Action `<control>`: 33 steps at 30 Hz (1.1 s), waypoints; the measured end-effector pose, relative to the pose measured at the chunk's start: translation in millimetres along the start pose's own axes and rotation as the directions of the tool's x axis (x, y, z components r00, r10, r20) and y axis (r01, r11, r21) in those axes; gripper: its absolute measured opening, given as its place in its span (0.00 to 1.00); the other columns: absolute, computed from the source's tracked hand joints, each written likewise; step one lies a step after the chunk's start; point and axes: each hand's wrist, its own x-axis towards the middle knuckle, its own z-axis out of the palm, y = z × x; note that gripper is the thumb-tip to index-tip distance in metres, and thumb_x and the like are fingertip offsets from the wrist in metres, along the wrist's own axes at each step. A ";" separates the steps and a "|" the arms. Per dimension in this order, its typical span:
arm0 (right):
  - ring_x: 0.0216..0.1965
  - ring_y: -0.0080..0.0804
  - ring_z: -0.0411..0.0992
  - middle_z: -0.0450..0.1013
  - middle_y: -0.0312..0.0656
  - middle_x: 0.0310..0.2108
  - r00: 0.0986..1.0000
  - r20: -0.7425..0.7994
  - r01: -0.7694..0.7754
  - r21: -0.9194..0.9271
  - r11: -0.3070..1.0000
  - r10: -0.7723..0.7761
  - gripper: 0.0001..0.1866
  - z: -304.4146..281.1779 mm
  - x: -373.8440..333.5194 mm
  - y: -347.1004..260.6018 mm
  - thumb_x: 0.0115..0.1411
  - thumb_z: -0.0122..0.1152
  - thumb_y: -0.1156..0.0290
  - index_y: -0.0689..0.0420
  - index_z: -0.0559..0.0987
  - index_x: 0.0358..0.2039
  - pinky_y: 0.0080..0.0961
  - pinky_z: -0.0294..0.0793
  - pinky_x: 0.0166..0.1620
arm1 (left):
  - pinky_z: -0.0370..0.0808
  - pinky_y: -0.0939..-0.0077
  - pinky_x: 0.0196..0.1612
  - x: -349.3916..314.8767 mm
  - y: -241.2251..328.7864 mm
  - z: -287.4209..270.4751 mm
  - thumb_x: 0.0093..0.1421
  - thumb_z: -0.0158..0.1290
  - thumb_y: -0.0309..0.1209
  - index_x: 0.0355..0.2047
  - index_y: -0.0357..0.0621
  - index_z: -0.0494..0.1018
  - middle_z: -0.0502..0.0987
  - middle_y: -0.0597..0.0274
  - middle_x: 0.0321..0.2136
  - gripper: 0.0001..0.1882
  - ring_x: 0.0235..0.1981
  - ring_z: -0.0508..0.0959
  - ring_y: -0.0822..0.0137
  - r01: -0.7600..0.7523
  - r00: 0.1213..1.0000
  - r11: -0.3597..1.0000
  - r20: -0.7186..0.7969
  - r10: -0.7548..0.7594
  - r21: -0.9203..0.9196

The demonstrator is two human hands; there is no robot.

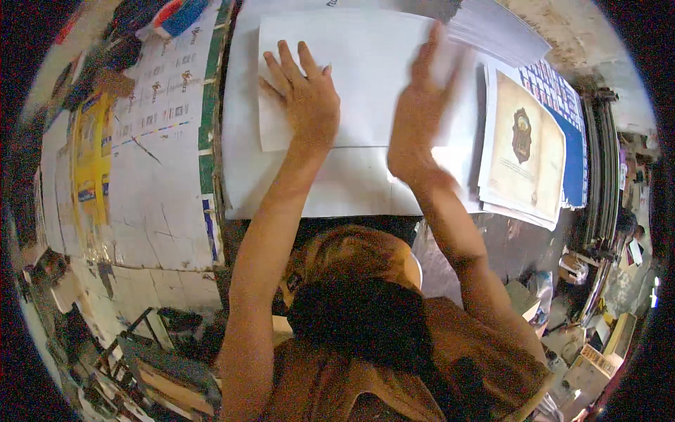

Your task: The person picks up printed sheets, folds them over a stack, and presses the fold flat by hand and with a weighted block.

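A large white sheet of paper [365, 77] lies on the pale work surface [330, 186] in front of me. I cannot tell whether it is one sheet or several. My left hand [309, 102] rests flat on its left part, fingers spread. Over the right part is my right hand [420, 116], turned on edge with its fingers stretched forward. Motion blurs it, and whether it touches the paper is unclear. Neither hand holds anything.
A thick stack of paper [503, 32] sits at the far right. Nearer lie cream printed sheets [510, 151] with a dark emblem, beside a blue printed sheet [574, 162]. To the left, a surface covered with printed sheets [158, 130] adjoins a green-edged strip [207, 133].
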 end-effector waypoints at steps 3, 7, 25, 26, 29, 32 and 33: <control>0.72 0.41 0.29 0.31 0.51 0.71 0.985 0.134 0.135 -0.169 0.976 -0.113 0.50 -27.5 13.8 50.4 0.62 0.34 0.33 0.59 0.36 0.69 0.40 0.26 0.70 | 0.45 0.30 0.62 2.8 3.4 -9.5 0.63 0.50 0.39 0.61 0.34 0.58 0.52 0.40 0.64 0.31 0.67 0.46 0.37 0.037 0.998 0.998 0.059 -0.034 -0.053; 0.72 0.42 0.31 0.30 0.50 0.71 0.904 0.373 0.348 -0.353 0.869 -0.211 0.52 -50.3 20.7 108.7 0.61 0.29 0.29 0.60 0.37 0.69 0.39 0.30 0.70 | 0.43 0.30 0.62 -5.6 -3.9 0.9 0.65 0.47 0.43 0.62 0.34 0.57 0.51 0.41 0.65 0.32 0.68 0.45 0.39 0.008 0.994 1.000 0.109 -0.010 0.024; 0.68 0.47 0.50 0.50 0.57 0.67 0.957 0.286 0.093 -0.433 0.897 0.039 0.37 -81.1 27.5 117.3 0.67 0.35 0.44 0.56 0.50 0.68 0.49 0.43 0.68 | 0.50 0.36 0.63 -2.5 -9.3 11.7 0.65 0.46 0.41 0.61 0.37 0.60 0.54 0.43 0.65 0.29 0.68 0.50 0.44 -0.012 0.975 0.990 0.223 -0.019 0.139; 0.69 0.45 0.50 0.51 0.56 0.67 0.936 0.348 0.284 -0.644 0.710 -0.058 0.36 -81.4 25.5 121.5 0.67 0.37 0.45 0.54 0.51 0.68 0.49 0.43 0.68 | 0.50 0.34 0.62 -3.3 -6.7 9.1 0.67 0.41 0.44 0.61 0.41 0.61 0.56 0.46 0.65 0.27 0.67 0.52 0.43 0.005 0.996 0.991 0.087 -0.016 0.133; 0.69 0.46 0.49 0.54 0.51 0.66 0.859 0.475 0.510 -0.764 0.394 -0.190 0.34 -83.0 13.2 109.8 0.65 0.41 0.46 0.51 0.56 0.67 0.50 0.45 0.68 | 0.48 0.34 0.63 -0.4 6.7 0.7 0.67 0.42 0.42 0.62 0.42 0.59 0.55 0.47 0.65 0.27 0.67 0.51 0.42 0.007 0.995 0.999 -0.103 -0.012 -0.047; 0.68 0.45 0.50 0.55 0.46 0.66 0.856 0.480 0.517 -0.806 0.289 -0.194 0.33 -68.5 9.6 112.9 0.64 0.42 0.46 0.50 0.61 0.65 0.50 0.45 0.68 | 0.51 0.40 0.63 -0.9 -12.4 3.9 0.68 0.42 0.42 0.62 0.40 0.57 0.56 0.45 0.64 0.27 0.65 0.55 0.39 0.011 1.000 1.000 -0.009 -0.011 -0.018; 0.68 0.44 0.51 0.55 0.45 0.66 0.874 0.470 0.480 -0.803 0.353 -0.121 0.31 -63.8 9.7 121.1 0.64 0.43 0.46 0.50 0.65 0.62 0.50 0.45 0.68 | 0.52 0.41 0.63 -3.8 -22.1 10.0 0.68 0.42 0.42 0.62 0.39 0.57 0.57 0.44 0.63 0.28 0.64 0.56 0.39 0.003 1.000 0.999 0.004 -0.003 -0.035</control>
